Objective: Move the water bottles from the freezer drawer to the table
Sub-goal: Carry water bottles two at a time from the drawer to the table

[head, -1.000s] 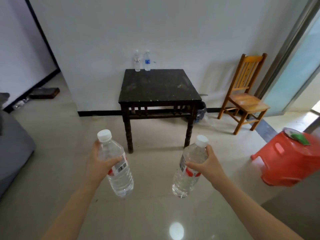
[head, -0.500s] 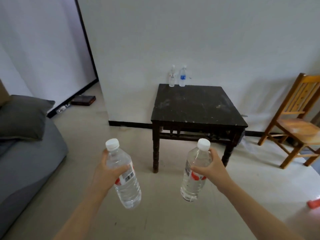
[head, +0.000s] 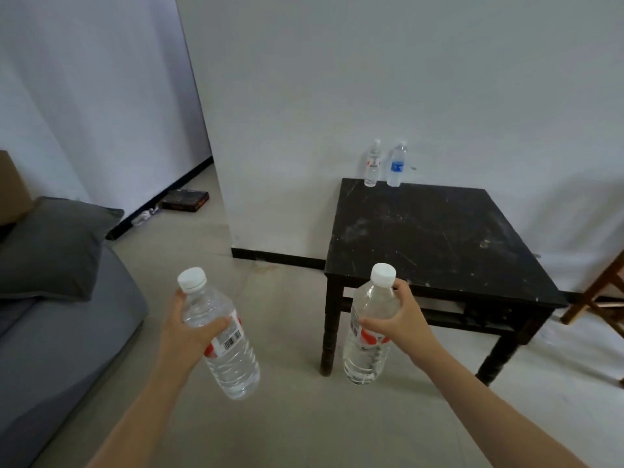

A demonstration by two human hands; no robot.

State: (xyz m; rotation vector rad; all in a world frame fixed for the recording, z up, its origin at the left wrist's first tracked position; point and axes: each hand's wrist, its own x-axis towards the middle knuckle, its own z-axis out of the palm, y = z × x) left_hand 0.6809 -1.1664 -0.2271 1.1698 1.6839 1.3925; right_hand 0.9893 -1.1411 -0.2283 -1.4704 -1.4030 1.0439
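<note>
My left hand (head: pixel 187 336) grips a clear water bottle (head: pixel 223 346) with a white cap and red label, tilted, above the floor. My right hand (head: pixel 403 324) holds a second clear water bottle (head: pixel 369 336), nearly upright, in front of the near left corner of the dark square table (head: pixel 429 238). Two more bottles stand at the table's far left edge by the wall: a red-labelled one (head: pixel 372 163) and a blue-labelled one (head: pixel 396 165). The freezer drawer is out of view.
A grey sofa (head: pixel 50 349) with a dark cushion (head: pixel 50 251) fills the left. A wooden chair (head: pixel 601 295) shows at the right edge beside the table. A dark flat box (head: pixel 185 200) lies on the floor by the far wall. Pale floor lies between me and the table.
The view has swung left and moved closer to the table. The table now sits at the right, the sofa shows more, and the red stool has left the view. Both hands still hold their bottles.
</note>
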